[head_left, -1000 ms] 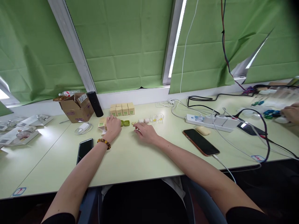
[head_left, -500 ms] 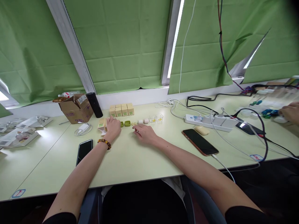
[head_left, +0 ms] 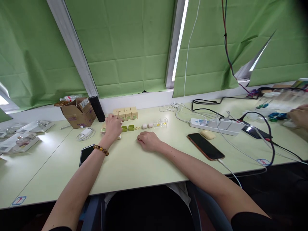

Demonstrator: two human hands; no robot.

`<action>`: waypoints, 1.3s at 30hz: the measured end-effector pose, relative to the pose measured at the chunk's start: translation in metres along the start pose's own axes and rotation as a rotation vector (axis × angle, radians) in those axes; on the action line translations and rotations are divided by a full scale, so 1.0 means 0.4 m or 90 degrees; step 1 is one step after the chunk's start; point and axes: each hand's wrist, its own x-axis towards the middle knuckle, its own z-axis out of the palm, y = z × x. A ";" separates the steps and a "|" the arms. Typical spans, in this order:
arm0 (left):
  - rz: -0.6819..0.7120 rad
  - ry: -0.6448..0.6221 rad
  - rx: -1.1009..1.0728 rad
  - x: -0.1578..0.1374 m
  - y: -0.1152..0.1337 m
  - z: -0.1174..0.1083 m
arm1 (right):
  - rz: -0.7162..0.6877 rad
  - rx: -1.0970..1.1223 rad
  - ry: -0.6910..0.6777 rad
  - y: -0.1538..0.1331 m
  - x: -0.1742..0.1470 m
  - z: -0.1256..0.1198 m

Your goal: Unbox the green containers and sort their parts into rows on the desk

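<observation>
My left hand is over a small cream carton, its fingers reaching forward and somewhat apart. The hand covers most of that carton. Just right of it sit two small green open cups, then tiny yellowish pieces, two pale pink rounded pieces and clear cups with yellow in them, all in one row. Closer to me, my right hand rests on the table with curled fingers. Whatever its fingertips hold, if anything, is too small to make out.
Several small cream boxes stand behind the row. A cardboard box, a black cylinder, a charger and a phone lie leftward. To the right are another phone, a power strip and a co-worker's hand.
My left hand has shifted slightly left, with its fingers lifted and stretched forward. My right hand has drawn a little toward me, away from the row, its fingers curling in more.
</observation>
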 end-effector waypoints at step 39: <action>0.249 -0.243 -0.024 -0.175 0.096 0.016 | 0.061 0.013 0.063 0.027 0.024 -0.016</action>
